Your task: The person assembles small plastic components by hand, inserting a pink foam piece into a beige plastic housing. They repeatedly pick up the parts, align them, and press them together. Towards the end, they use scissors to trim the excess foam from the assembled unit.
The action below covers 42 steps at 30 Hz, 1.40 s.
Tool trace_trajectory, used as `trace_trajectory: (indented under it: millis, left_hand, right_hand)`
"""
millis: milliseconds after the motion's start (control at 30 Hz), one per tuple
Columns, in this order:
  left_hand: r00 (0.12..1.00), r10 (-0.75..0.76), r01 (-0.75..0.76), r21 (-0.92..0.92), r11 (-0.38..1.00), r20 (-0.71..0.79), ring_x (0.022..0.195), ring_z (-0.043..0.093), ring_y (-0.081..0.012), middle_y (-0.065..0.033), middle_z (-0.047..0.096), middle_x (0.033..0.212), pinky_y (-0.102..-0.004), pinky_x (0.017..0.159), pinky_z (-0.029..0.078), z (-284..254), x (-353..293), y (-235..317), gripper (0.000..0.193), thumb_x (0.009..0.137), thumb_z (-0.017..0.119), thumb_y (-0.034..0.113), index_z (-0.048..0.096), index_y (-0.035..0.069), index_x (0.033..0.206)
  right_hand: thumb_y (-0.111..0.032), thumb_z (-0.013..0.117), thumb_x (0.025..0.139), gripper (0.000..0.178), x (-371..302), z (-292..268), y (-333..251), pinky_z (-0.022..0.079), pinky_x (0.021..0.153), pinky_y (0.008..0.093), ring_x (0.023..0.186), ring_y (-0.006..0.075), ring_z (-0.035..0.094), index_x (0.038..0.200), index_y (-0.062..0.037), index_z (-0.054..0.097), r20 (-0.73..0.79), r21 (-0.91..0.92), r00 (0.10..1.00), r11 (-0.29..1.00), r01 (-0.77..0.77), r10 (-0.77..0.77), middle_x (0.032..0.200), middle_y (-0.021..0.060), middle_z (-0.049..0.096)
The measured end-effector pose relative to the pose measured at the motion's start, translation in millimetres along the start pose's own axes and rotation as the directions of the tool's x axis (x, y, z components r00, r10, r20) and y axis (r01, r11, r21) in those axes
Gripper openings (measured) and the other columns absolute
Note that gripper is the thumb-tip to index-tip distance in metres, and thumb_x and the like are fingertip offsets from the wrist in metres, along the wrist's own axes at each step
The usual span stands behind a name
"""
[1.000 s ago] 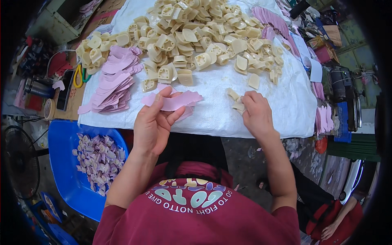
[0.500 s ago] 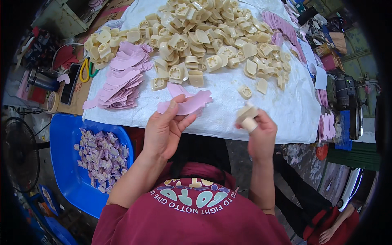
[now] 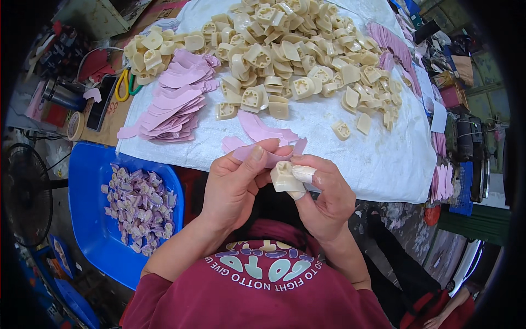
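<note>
The right hand has brought its cream shoe heel over. The heel's now just beside the left hand's pink strip.

This looks like a workshop for hand piecework. On the white-covered table, a big heap of cream moulded pieces fills the far side, with a pile of cut pink strips to the left. A blue tub at the near left holds lilac-and-white pieces (dozens of them). Scissor handles, a tape roll and a fan on the left also suit a workplace, as does the equipment crowding the right.
</note>
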<state>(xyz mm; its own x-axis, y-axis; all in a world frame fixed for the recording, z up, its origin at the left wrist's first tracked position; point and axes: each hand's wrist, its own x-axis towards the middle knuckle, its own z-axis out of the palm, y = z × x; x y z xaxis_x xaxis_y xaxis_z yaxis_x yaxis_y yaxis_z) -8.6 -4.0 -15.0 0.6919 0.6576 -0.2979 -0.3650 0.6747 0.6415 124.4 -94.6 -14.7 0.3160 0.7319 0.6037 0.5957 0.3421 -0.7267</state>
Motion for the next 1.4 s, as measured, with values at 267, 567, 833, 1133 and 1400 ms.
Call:
trace_trajectory:
  millis: [267, 567, 833, 1133, 1400]
  left_hand:
    - [1.0, -0.013, 0.012, 0.04, 0.999, 0.024, 0.102, 0.064, -0.0211, -0.0179, 0.065, 0.114, -0.0358, 0.09, 0.051, 5.7, -3.1, 3.4, 0.037, 0.097, 0.056, 0.025, 0.058, -0.003, 0.12]
    - [0.998, 0.04, -0.05, 0.19, 0.98, 0.056, 0.1, 0.064, -0.0191, -0.0162, 0.066, 0.111, -0.0329, 0.09, 0.051, 7.9, 1.0, 5.2, 0.033, 0.097, 0.056, 0.021, 0.061, -0.006, 0.116]
    - [0.999, -0.045, 0.043, 0.229, 0.972, 0.005, 0.096, 0.065, -0.0159, -0.0139, 0.068, 0.108, -0.0301, 0.087, 0.052, -5.9, 4.5, 5.8, 0.027, 0.094, 0.06, 0.016, 0.066, -0.004, 0.111]
    - [0.999, -0.044, 0.028, 0.458, 0.888, 0.025, 0.1, 0.064, -0.0174, -0.0147, 0.066, 0.114, -0.0318, 0.09, 0.051, -10.2, 1.2, -4.2, 0.029, 0.094, 0.059, 0.014, 0.063, -0.004, 0.116]
    - [0.973, -0.175, 0.099, 0.415, 0.904, 0.151, 0.082, 0.061, -0.0115, -0.0139, 0.069, 0.101, -0.0268, 0.076, 0.049, -22.0, 18.7, 18.3, 0.006, 0.085, 0.065, 0.002, 0.067, -0.004, 0.086]
  right_hand:
    - [0.012, 0.067, 0.068, 0.029, 1.6, -6.2, -1.3, 0.054, 0.071, 0.0324, 0.085, 0.0275, 0.066, 0.092, 0.0017, 0.056, 0.03, -0.069, 0.999, 0.997, 0.033, -0.031, 0.098, 0.0165, 0.066]
    - [0.007, 0.067, 0.058, 0.028, 15.2, -11.5, -0.2, 0.047, 0.07, 0.0378, 0.08, 0.0294, 0.06, 0.082, -0.0026, 0.056, 0.066, -0.293, 0.991, 0.947, 0.128, -0.114, 0.089, 0.0106, 0.063]
    - [-0.003, 0.066, 0.058, 0.024, 18.5, -11.5, -2.6, 0.037, 0.072, 0.0385, 0.077, 0.0261, 0.052, 0.079, -0.0072, 0.057, 0.168, -0.471, 0.986, 0.878, 0.082, -0.002, 0.078, 0.006, 0.053]
    - [-0.005, 0.066, 0.058, 0.022, 16.2, -10.3, -5.2, 0.036, 0.071, 0.039, 0.075, 0.026, 0.049, 0.077, -0.0071, 0.055, 0.243, -0.519, 0.969, 0.849, 0.099, 0.036, 0.075, 0.0066, 0.049]
    - [-0.003, 0.065, 0.059, 0.02, 18.0, -17.8, 3.8, 0.038, 0.071, 0.0392, 0.075, 0.0275, 0.052, 0.076, -0.0058, 0.055, 0.313, -0.37, 0.95, 0.919, 0.14, -0.019, 0.076, 0.0082, 0.053]
